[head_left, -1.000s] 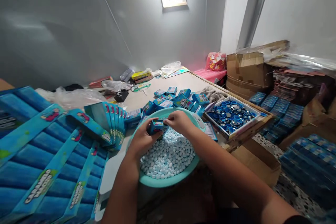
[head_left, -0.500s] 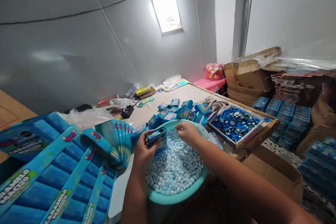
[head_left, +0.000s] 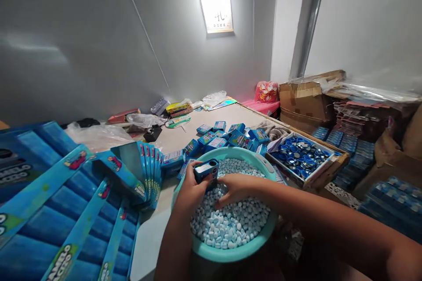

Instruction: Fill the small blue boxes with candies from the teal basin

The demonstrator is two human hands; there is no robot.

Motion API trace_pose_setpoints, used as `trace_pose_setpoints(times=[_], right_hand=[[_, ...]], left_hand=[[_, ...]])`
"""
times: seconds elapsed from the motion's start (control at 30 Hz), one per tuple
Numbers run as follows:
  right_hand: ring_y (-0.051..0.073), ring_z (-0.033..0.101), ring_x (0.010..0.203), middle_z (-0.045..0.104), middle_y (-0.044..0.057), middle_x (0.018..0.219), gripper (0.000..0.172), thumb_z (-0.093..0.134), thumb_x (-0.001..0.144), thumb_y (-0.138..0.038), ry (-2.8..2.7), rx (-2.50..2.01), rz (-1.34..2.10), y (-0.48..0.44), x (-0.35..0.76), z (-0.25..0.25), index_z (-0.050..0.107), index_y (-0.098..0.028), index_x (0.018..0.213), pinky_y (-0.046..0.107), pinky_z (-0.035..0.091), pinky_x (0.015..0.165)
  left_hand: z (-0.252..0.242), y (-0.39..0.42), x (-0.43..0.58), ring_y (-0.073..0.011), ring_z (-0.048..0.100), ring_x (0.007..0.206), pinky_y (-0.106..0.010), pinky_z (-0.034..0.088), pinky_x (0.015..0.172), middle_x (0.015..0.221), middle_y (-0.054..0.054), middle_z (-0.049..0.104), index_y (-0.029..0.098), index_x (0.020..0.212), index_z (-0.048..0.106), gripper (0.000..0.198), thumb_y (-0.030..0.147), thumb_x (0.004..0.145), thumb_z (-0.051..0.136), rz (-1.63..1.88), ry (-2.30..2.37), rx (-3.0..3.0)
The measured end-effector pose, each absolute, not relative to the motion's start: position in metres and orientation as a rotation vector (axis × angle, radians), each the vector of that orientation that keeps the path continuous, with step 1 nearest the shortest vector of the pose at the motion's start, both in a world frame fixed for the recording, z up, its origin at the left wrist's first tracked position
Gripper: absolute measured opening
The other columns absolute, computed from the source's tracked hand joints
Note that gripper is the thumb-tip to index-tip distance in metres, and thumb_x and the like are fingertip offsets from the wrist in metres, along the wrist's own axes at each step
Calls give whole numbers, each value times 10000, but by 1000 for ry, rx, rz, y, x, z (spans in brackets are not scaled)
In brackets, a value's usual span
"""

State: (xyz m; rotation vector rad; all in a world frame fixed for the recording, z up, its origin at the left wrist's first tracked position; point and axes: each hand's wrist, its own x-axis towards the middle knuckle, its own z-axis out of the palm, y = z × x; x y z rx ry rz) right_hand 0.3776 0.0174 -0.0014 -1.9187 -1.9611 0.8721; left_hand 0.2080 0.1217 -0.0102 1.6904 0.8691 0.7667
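Observation:
A teal basin (head_left: 250, 248) full of small pale blue and white candies (head_left: 231, 221) sits in front of me on the table. My left hand (head_left: 191, 189) grips a small blue box (head_left: 207, 170), open end facing right, just above the candies. My right hand (head_left: 235, 189) lies palm down on the candy heap beside the box, fingers curled into the pieces; what they hold is hidden.
Several small blue boxes (head_left: 231, 137) lie behind the basin. A tray of blue caps (head_left: 298, 153) stands to the right. Flat blue display cartons (head_left: 66, 210) fill the left. Cardboard boxes (head_left: 306, 96) and stacked blue packs (head_left: 392, 202) crowd the right side.
My right hand has dropped from the far rim of the basin onto the candies next to the box. The left hand with the box has shifted a little right; the camera has moved too.

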Motion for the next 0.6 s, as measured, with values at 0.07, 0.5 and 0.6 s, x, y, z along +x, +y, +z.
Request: trace_pose_setpoints(times=[0.07, 0.5, 0.6], right_hand=[[375, 677, 1193, 715, 148, 1334, 749, 825, 797, -610, -1989, -1878, 872, 18, 376, -3, 659, -206, 1405, 397, 534, 958], [258, 680, 865, 768, 86, 940, 301, 673, 893, -341, -1897, -2024, 606, 14, 382, -1, 808, -231, 1139, 316, 429, 679], [188, 615, 725, 727, 50, 816, 247, 646, 885, -305, -1708, -1891, 724, 13, 386, 2, 808, -218, 1051, 282, 377, 606]], left_hand=[[-10, 119, 209, -270, 689, 1061, -372, 526, 956, 1116, -67, 716, 227, 1224, 574, 625, 448, 702, 838, 735, 859, 1715], [-10, 119, 213, -290, 668, 1156, -398, 511, 1029, 1188, -91, 712, 220, 1232, 599, 619, 433, 703, 839, 736, 824, 1673], [-11, 119, 212, -293, 656, 1176, -408, 497, 1050, 1208, -91, 708, 225, 1227, 626, 591, 431, 713, 834, 760, 880, 1690]])
